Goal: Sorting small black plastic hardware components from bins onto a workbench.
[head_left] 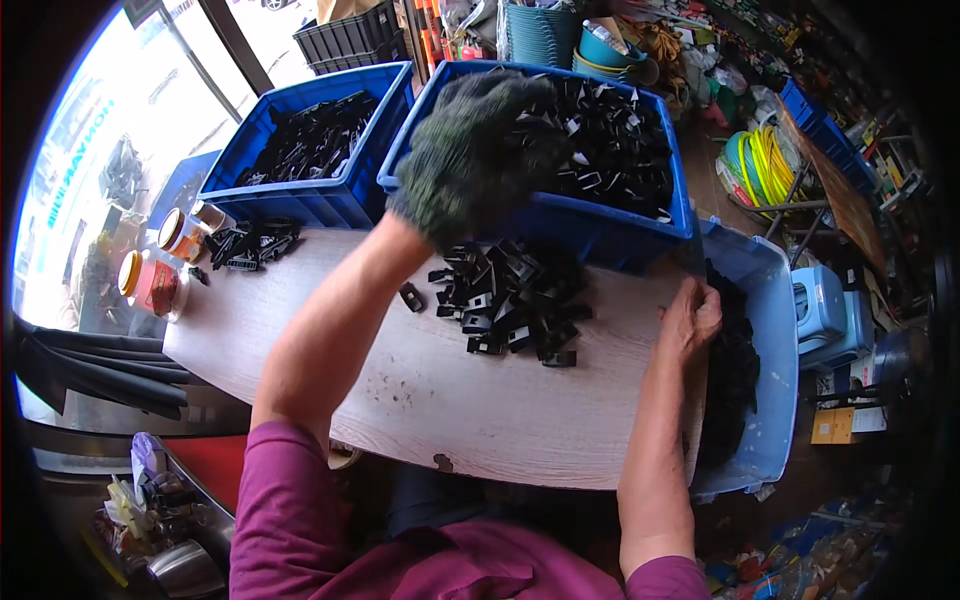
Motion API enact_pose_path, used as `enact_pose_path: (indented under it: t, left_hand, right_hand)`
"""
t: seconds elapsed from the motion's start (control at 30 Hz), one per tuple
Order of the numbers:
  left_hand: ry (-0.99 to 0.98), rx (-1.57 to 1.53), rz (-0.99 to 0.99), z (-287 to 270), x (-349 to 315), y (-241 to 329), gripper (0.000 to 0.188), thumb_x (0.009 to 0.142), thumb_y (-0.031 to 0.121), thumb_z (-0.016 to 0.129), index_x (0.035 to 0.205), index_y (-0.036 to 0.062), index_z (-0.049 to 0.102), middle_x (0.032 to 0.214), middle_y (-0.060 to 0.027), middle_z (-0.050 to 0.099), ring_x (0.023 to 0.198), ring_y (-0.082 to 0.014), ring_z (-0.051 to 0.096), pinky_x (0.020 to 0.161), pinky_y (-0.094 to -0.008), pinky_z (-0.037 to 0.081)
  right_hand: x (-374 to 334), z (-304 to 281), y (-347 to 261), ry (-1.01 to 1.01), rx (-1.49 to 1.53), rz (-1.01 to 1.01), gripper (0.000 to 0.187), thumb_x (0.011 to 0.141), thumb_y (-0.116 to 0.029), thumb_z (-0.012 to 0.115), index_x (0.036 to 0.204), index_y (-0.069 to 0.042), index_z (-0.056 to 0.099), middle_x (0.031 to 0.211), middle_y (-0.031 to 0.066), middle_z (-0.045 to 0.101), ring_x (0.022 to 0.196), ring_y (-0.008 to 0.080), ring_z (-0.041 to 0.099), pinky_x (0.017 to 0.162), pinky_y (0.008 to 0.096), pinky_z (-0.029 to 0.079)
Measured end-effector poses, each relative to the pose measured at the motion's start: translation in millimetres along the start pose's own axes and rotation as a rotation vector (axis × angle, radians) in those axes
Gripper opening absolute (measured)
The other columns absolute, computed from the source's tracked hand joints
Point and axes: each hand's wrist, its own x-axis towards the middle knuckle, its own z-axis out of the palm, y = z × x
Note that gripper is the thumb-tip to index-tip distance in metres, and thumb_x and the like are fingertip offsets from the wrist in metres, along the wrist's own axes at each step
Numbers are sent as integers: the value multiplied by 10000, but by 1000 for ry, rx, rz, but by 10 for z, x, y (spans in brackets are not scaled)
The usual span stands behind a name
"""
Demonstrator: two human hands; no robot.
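My left hand point(465, 160), in a dark green and black work glove, is raised over the near left part of a blue bin point(610, 222) full of black plastic parts point(625, 150). Its fingers are bent and blend into the dark parts behind, so its grip is unclear. My bare right hand point(692, 318) is at the table's right edge with the fingers curled closed; whatever is in them is hidden. Between my hands, a loose pile of small black plastic clips point(515, 300) lies on the pale wooden table point(480, 420). One single clip point(411, 297) lies apart on the pile's left.
Another blue bin point(290, 190) of black parts stands at the back left, with a smaller black heap point(250, 245) before it. Two lidded jars point(150, 285) sit at the table's left edge. A translucent blue tub point(775, 380) with dark contents adjoins the right edge.
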Motion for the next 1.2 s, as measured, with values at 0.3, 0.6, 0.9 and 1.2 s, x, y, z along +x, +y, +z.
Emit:
enact_pose_path:
  t: [0.3,0.6,0.9,1.2]
  left_hand:
    - [-342,216,-78,792,793,-770,583,928,574,553,1348,171,566,1344,-174,556,1243,-355,528,1033,-434,435]
    - [-642,164,-167,698,737,-734,494,890,495,608,1259,168,633,1205,-175,650,1114,-361,619,943,-439,488]
    - [-473,158,-268,652,568,-614,392,811,428,644,1083,157,726,1036,-156,707,973,-349,678,848,-452,535]
    - [-411,167,-257,518,516,-449,339,804,397,643,1003,145,748,1014,-157,707,953,-352,683,842,-447,544]
  right_hand:
    - [-21,-48,-45,-5,18,-16,256,884,-250,633,945,-2,650,852,58,626,701,151,579,471,279,519]
    - [-2,-58,-34,-11,0,0,285,874,-270,628,958,2,649,862,58,635,726,154,589,494,282,526]
    - [211,-95,261,24,-33,-60,366,879,-322,651,1051,2,653,925,111,653,754,197,612,496,320,566]
    - [227,-115,260,3,-8,-76,437,846,-388,685,1031,7,664,885,117,636,710,199,590,451,291,547]
